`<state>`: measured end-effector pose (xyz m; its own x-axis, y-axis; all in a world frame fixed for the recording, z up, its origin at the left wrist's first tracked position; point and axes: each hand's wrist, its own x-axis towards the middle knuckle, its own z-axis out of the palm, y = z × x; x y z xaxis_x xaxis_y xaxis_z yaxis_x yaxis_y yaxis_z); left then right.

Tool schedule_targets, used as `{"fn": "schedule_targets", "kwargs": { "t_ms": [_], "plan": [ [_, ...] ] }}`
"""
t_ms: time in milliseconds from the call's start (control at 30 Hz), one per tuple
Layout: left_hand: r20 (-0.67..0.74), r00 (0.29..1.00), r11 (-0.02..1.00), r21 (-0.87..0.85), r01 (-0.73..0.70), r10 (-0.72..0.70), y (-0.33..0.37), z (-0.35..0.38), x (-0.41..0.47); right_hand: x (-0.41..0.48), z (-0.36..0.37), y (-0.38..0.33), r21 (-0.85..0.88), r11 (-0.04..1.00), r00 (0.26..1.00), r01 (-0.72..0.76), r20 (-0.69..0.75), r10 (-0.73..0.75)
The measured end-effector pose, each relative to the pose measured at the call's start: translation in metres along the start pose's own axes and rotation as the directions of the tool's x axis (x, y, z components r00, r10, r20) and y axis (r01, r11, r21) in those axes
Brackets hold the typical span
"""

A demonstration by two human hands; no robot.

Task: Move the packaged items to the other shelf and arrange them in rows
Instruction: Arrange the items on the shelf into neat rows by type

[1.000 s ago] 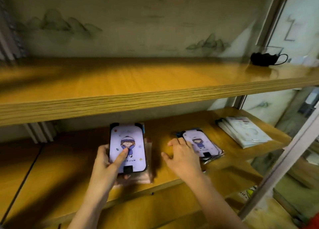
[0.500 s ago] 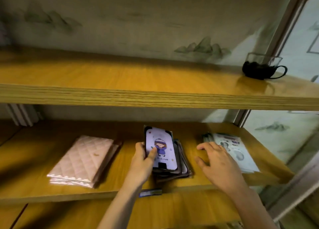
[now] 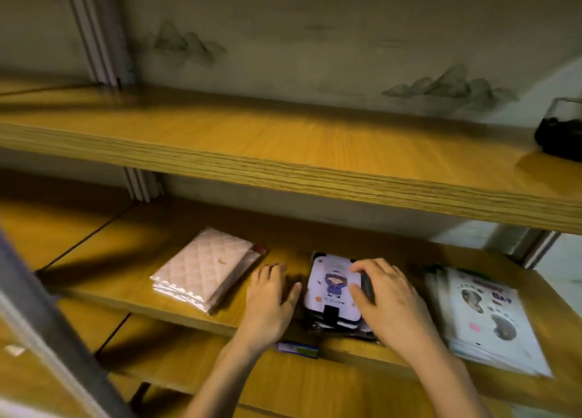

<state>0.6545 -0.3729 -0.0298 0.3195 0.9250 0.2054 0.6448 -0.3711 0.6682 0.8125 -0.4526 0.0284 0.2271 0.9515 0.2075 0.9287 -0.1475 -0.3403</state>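
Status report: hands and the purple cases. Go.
Left hand flat on the shelf, beside the purple cases. Right hand grips their right edge. Pink packs to their left, white packs to their right.

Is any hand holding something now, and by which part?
The right hand grips the stack of purple cartoon packages by its right edge. The left hand lies flat on the lower shelf beside it, holding nothing.

wall (image 3: 283, 24): pale, painted with faint grey-green mountains | metal upright (image 3: 94, 30): ribbed, against wall at back left | glass mug (image 3: 560, 137): dark contents, far right, cut by frame edge | blue label (image 3: 297, 349): small, blurred, unreadable | grey bar (image 3: 47, 323): slanted, blurred, left foreground
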Motion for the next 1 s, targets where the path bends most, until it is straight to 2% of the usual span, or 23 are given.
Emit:
{"fn": "schedule_targets", "kwargs": {
  "t_ms": [133,233,300,367,467,567,633,733,800,900,1000],
  "plan": [
    [-0.174,0.985,1.0,-0.004,-0.017,0.016,-0.041,-0.04,0.001,0.012,0.012,-0.029,0.125,0.989,0.997,0.073,0.005,-0.074],
    [-0.251,0.966,0.997,0.029,0.069,-0.059,-0.073,-0.07,0.005,0.022,0.03,-0.055,0.239,0.967,0.994,0.09,0.044,-0.103],
    [-0.268,0.956,0.99,0.048,0.135,-0.118,-0.095,-0.087,0.012,0.029,0.05,-0.071,0.353,0.935,0.989,0.039,0.117,-0.086],
    [-0.225,0.957,0.98,0.027,0.195,-0.184,-0.116,-0.1,0.022,0.038,0.073,-0.089,0.453,0.889,0.976,-0.072,0.217,-0.031],
    [-0.019,0.952,0.948,-0.103,0.302,-0.305,-0.135,-0.114,0.035,0.05,0.098,-0.117,0.553,0.791,0.939,-0.262,0.337,0.076],
    [0.148,0.95,0.922,-0.242,0.303,-0.274,-0.151,-0.12,0.041,0.057,0.114,-0.141,0.592,0.699,0.9,-0.401,0.399,0.178],
    [0.19,0.952,0.906,-0.309,0.29,-0.24,-0.157,-0.123,0.041,0.057,0.121,-0.153,0.6,0.673,0.897,-0.432,0.365,0.251],
    [0.273,0.949,0.917,-0.314,0.244,-0.159,-0.163,-0.123,0.04,0.052,0.131,-0.169,0.574,0.686,0.895,-0.447,0.277,0.351],
    [0.267,0.955,0.933,-0.293,0.21,-0.131,-0.164,-0.121,0.04,0.049,0.137,-0.179,0.565,0.686,0.886,-0.459,0.231,0.402],
    [0.224,0.967,0.935,-0.302,0.187,-0.121,-0.166,-0.118,0.042,0.05,0.141,-0.188,0.644,0.589,0.851,-0.489,0.205,0.483],
    [0.233,0.965,0.874,-0.438,0.213,-0.119,-0.167,-0.124,0.04,0.051,0.133,-0.2,0.749,0.48,0.825,-0.456,0.153,0.545]
  ]
}}
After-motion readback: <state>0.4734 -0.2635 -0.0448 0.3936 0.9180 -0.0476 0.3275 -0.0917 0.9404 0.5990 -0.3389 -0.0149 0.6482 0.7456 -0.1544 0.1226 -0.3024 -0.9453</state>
